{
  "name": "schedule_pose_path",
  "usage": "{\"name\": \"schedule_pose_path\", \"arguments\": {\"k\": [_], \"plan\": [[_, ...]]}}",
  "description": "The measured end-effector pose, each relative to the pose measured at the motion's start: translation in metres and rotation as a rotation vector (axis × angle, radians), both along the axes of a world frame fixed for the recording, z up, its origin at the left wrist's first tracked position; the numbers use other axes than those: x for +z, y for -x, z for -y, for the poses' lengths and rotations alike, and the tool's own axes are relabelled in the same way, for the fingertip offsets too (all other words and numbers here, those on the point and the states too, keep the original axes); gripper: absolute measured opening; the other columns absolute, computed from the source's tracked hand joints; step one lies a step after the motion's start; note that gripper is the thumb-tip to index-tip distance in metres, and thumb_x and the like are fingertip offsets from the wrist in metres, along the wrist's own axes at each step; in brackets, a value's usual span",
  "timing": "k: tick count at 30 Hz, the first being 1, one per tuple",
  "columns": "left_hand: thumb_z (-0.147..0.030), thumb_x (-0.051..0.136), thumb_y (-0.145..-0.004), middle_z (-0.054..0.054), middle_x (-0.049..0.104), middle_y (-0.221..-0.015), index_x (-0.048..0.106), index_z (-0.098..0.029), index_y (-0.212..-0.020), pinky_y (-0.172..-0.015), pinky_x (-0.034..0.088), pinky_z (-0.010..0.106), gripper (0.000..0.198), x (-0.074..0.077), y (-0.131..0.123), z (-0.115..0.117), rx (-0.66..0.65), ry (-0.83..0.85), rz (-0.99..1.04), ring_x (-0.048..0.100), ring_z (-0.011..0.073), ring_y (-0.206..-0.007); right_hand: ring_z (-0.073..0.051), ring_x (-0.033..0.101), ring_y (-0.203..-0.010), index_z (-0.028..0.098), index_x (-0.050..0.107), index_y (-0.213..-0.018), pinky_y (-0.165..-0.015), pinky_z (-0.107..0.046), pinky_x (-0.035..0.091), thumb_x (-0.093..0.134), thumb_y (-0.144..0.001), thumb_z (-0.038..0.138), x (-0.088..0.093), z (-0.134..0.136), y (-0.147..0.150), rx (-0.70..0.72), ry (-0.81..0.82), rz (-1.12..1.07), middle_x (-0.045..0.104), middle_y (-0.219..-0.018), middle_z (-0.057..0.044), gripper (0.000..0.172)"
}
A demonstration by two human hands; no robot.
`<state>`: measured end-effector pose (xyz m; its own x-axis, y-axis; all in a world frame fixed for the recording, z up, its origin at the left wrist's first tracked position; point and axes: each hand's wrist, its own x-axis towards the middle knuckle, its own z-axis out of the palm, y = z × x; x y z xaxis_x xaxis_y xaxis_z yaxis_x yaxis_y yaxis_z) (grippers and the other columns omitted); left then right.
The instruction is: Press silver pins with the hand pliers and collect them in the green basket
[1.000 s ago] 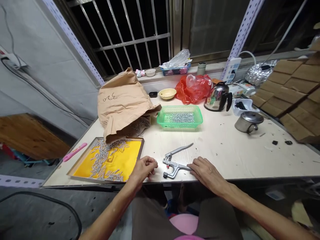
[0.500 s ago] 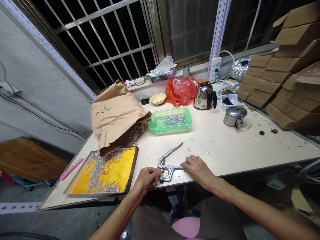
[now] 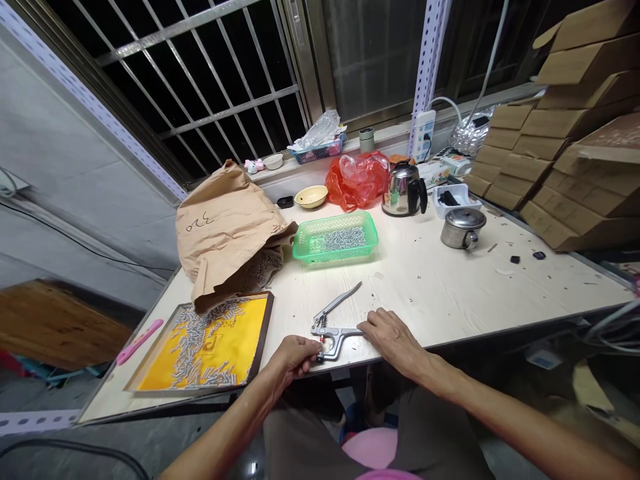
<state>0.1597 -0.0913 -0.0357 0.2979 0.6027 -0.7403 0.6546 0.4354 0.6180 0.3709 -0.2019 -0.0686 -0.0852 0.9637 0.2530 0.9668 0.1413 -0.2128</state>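
Grey metal snap-fastener pliers (image 3: 340,335) lie near the table's front edge, handles spread apart and a spring between them. The fingers of my right hand (image 3: 393,337) are closed over the tip of the lower handle. At the jaw end, my left hand (image 3: 295,355) pinches with thumb and forefinger beside a small red part (image 3: 323,340). Whatever sits between those fingertips is too small to make out. To the left, a shallow tray (image 3: 269,327) with a yellow lining holds many small metal pins (image 3: 190,347). More metal pieces (image 3: 345,239) fill a green plastic basket (image 3: 305,252) behind the pliers.
A brown paper bag (image 3: 225,227) leans over the tray's back edge. A pink-handled tool (image 3: 140,341) lies left of it. Farther back stand a yellow bowl (image 3: 311,197), red plastic bag (image 3: 357,181), kettle (image 3: 401,190) and lidded metal pot (image 3: 463,229). Cardboard boxes (image 3: 565,147) are stacked at right.
The view has shifted slightly, so everything sits a little farther left. My left fingertips remain at the plier jaws, and my right hand still holds the handle end.
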Motion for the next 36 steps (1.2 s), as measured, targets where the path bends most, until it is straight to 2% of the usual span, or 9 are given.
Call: {"name": "schedule_pose_path", "arguments": {"k": [5, 9, 12, 15, 17, 19, 22, 28, 36], "plan": [[-0.049, 0.075, -0.045, -0.006, 0.044, -0.031, 0.051, -0.015, -0.049, -0.036, 0.017, 0.019, 0.041, -0.004, 0.0, -0.01, -0.071, 0.04, -0.025, 0.032, 0.0039, -0.027, -0.02, 0.046, -0.084, 0.022, 0.06, -0.092, -0.072, -0.032, 0.032, 0.047, -0.088, 0.013, 0.0, 0.0, 0.0, -0.002, 0.023, -0.008, 0.056, -0.086, -0.005, 0.016], [-0.049, 0.075, -0.044, -0.005, 0.047, -0.035, 0.055, -0.014, -0.053, -0.037, 0.019, 0.019, 0.041, -0.003, 0.0, -0.011, -0.085, 0.055, -0.027, 0.034, 0.0038, -0.029, -0.021, 0.048, -0.091, 0.022, 0.06, -0.098, -0.077, -0.033, 0.036, 0.053, -0.087, 0.027, 0.011, 0.0, -0.006, 0.032, 0.089, -0.064, 0.057, -0.095, -0.006, 0.014], [-0.05, 0.075, -0.043, -0.006, 0.048, -0.037, 0.056, -0.014, -0.056, -0.037, 0.02, 0.019, 0.042, 0.001, -0.001, -0.009, -0.078, 0.057, -0.007, 0.036, 0.0042, -0.031, -0.027, 0.041, -0.115, 0.021, 0.051, -0.121, -0.092, -0.041, 0.033, 0.062, -0.079, 0.042, 0.019, -0.01, -0.018, 0.059, 0.113, -0.084, 0.048, -0.125, -0.013, 0.049], [-0.049, 0.076, -0.041, -0.006, 0.049, -0.038, 0.059, -0.014, -0.059, -0.037, 0.019, 0.019, 0.043, 0.006, -0.002, -0.007, -0.069, 0.071, -0.023, 0.037, 0.0041, -0.032, -0.035, 0.016, -0.133, 0.016, 0.033, -0.138, -0.104, -0.051, 0.018, 0.068, -0.064, 0.059, 0.024, -0.032, -0.033, 0.12, 0.186, -0.057, 0.022, -0.146, -0.021, 0.092], [-0.048, 0.077, -0.041, -0.006, 0.049, -0.038, 0.059, -0.014, -0.058, -0.037, 0.019, 0.019, 0.043, 0.008, -0.003, -0.006, -0.059, 0.074, -0.041, 0.037, 0.004, -0.031, -0.038, 0.008, -0.135, 0.013, 0.028, -0.141, -0.105, -0.055, 0.011, 0.068, -0.056, 0.067, 0.027, -0.048, -0.041, 0.176, 0.283, -0.027, 0.015, -0.148, -0.024, 0.108], [-0.048, 0.077, -0.044, -0.006, 0.049, -0.038, 0.058, -0.014, -0.057, -0.037, 0.019, 0.018, 0.042, 0.01, -0.004, -0.005, -0.053, 0.068, -0.045, 0.036, 0.0038, -0.031, -0.04, 0.007, -0.135, 0.013, 0.027, -0.142, -0.105, -0.057, 0.009, 0.067, -0.053, 0.07, 0.03, -0.062, -0.045, 0.222, 0.372, 0.014, 0.016, -0.147, -0.024, 0.113], [-0.048, 0.076, -0.046, -0.006, 0.048, -0.037, 0.057, -0.014, -0.057, -0.036, 0.018, 0.018, 0.041, 0.01, -0.004, -0.004, -0.05, 0.062, -0.047, 0.036, 0.0038, -0.03, -0.04, 0.012, -0.134, 0.011, 0.027, -0.141, -0.103, -0.06, 0.01, 0.067, -0.053, 0.069, 0.035, -0.072, -0.043, 0.249, 0.444, 0.074, 0.025, -0.144, -0.025, 0.112], [-0.05, 0.076, -0.044, -0.006, 0.047, -0.037, 0.056, -0.014, -0.057, -0.035, 0.019, 0.018, 0.043, 0.005, -0.002, -0.002, -0.049, 0.057, -0.026, 0.038, 0.0038, -0.031, -0.036, 0.04, -0.115, 0.008, 0.036, -0.134, -0.099, -0.062, 0.016, 0.068, -0.056, 0.061, 0.044, -0.068, -0.031, 0.225, 0.395, 0.119, 0.047, -0.123, -0.021, 0.1], [-0.051, 0.078, -0.042, -0.006, 0.047, -0.041, 0.051, -0.014, -0.053, -0.035, 0.023, 0.018, 0.046, 0.004, 0.001, 0.005, 0.01, 0.012, 0.007, 0.038, 0.0032, -0.032, -0.03, 0.046, -0.099, 0.011, 0.056, -0.108, -0.095, -0.053, 0.025, 0.069, -0.06, 0.049, 0.039, -0.058, -0.026, 0.206, 0.308, 0.159, 0.055, -0.104, -0.014, 0.063]]}}
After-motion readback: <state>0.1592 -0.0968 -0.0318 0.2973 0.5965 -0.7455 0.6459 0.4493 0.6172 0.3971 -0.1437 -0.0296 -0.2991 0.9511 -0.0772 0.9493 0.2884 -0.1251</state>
